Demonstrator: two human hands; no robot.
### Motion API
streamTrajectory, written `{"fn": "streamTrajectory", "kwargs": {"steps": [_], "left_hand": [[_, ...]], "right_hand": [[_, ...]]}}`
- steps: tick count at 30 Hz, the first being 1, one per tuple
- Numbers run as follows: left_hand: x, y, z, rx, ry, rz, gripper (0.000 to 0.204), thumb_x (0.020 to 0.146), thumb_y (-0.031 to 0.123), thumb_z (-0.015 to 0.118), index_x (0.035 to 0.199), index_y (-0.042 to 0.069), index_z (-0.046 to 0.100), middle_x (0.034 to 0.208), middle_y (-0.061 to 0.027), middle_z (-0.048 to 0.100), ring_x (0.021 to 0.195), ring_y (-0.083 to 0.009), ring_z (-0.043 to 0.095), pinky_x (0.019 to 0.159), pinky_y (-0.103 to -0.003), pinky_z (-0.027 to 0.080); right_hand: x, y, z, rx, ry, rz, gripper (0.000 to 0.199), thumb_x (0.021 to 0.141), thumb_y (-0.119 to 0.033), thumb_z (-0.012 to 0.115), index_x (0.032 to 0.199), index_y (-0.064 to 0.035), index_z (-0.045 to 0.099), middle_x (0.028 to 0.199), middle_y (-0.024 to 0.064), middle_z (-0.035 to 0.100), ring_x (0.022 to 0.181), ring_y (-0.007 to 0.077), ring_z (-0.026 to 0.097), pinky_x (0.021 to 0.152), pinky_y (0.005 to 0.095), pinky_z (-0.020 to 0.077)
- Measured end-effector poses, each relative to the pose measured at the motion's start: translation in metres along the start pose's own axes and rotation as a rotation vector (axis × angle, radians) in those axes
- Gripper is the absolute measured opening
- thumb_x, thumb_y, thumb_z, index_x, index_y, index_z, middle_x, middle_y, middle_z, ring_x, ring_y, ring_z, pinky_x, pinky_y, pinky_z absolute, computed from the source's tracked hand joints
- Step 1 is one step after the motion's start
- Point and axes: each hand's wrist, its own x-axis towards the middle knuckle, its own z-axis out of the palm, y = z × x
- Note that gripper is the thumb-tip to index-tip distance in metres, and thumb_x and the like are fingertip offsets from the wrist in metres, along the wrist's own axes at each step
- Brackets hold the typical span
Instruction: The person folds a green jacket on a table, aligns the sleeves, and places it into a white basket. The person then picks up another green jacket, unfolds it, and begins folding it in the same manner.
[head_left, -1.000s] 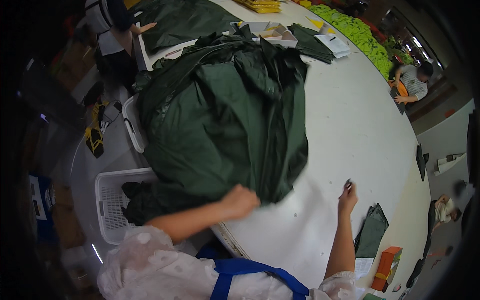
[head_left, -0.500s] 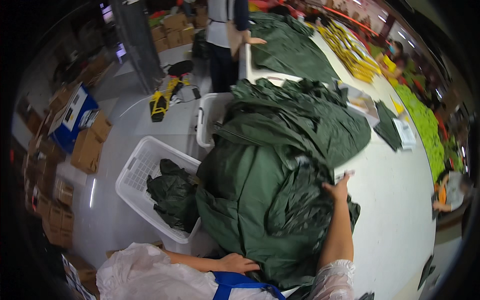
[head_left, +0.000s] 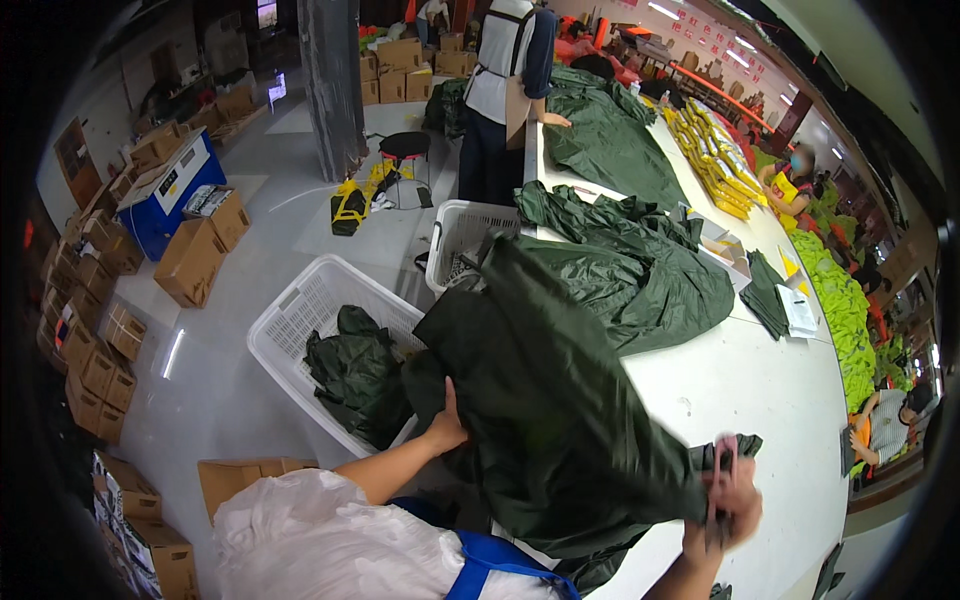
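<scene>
A large dark green garment-like piece of thin, shiny fabric (head_left: 560, 400) is lifted off the near left edge of the white table (head_left: 780, 400), blurred by motion. My left hand (head_left: 447, 425) is closed on its left side, thumb up and the other fingers partly hidden. On the right, my right hand (head_left: 735, 508) is closed round what looks like pink thread snips (head_left: 722, 485), at the fabric's right end. Whether those fingers also grip the fabric is unclear. More green fabric (head_left: 640, 285) lies on the table beyond.
At my left stands a white basket (head_left: 290, 335) holding green fabric; a second white basket (head_left: 450, 235) is behind it. A person (head_left: 500, 90) stands at the table's far left. Cardboard boxes (head_left: 190, 265) line the floor. A small open box (head_left: 722, 250) sits on the table.
The near fabric has been raised and pulled apart from the far pile. My left hand has moved up onto it; my right hand has come nearer and to the right.
</scene>
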Motion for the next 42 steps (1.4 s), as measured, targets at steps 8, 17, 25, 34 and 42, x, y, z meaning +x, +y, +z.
{"fn": "streamTrajectory", "kwargs": {"steps": [8, 17, 25, 34, 42], "left_hand": [[0.038, -0.037, 0.044, -0.791, -0.069, 0.598, 0.075, 0.089, 0.030, 0.055, 0.143, 0.003, 0.010, 0.133, -0.0241, 0.044, 0.104, -0.0374, 0.058, 0.091, -0.036, 0.044], [-0.043, 0.334, 0.035, -1.141, -0.270, 0.773, 0.046, 0.091, 0.023, 0.045, 0.132, 0.005, 0.043, 0.124, -0.0205, 0.053, 0.105, -0.0348, 0.058, 0.091, -0.038, 0.045], [-0.127, 0.601, 0.205, 0.487, 0.123, 1.501, 0.047, 0.087, 0.021, 0.049, 0.132, 0.008, 0.045, 0.118, -0.0180, 0.058, 0.104, -0.0345, 0.058, 0.090, -0.041, 0.046], [-0.025, 0.282, 0.316, 0.601, -0.442, 1.362, 0.065, 0.083, 0.032, 0.062, 0.138, 0.012, 0.035, 0.143, -0.0210, 0.031, 0.130, -0.0391, 0.031, 0.106, -0.043, 0.029], [-0.057, 0.151, 0.253, 1.101, -0.622, 1.173, 0.070, 0.083, 0.026, 0.064, 0.142, 0.034, 0.028, 0.148, -0.0196, 0.019, 0.132, -0.0405, 0.024, 0.106, -0.052, 0.021]], "right_hand": [[-0.086, -0.120, -0.148, -0.355, 0.140, 0.520, 0.030, 0.087, -0.023, 0.055, 0.091, 0.0068, 0.054, 0.092, 0.0204, 0.059, 0.083, 0.0283, 0.059, 0.073, 0.0385, 0.0471], [-0.195, -0.177, -0.286, -0.913, 0.812, 0.259, 0.023, 0.094, -0.012, 0.044, 0.093, 0.0094, 0.052, 0.109, 0.0226, 0.055, 0.093, 0.0317, 0.062, 0.068, 0.0386, 0.0508], [-0.312, -0.070, -0.258, 0.197, 1.286, 0.900, 0.033, 0.086, -0.003, 0.051, 0.118, -0.0015, 0.044, 0.112, 0.0132, 0.053, 0.100, 0.0227, 0.056, 0.081, 0.0349, 0.0501], [-0.387, -0.042, -0.194, -0.519, 1.137, 1.233, 0.040, 0.083, -0.009, 0.066, 0.112, -0.0025, 0.040, 0.111, 0.0113, 0.051, 0.101, 0.0160, 0.049, 0.093, 0.0279, 0.0381], [-0.283, 0.082, -0.125, -0.812, 0.303, 1.167, 0.056, 0.074, -0.017, 0.071, 0.121, -0.0050, 0.044, 0.117, 0.0190, 0.054, 0.105, 0.0353, 0.055, 0.085, 0.0424, 0.0446]]}}
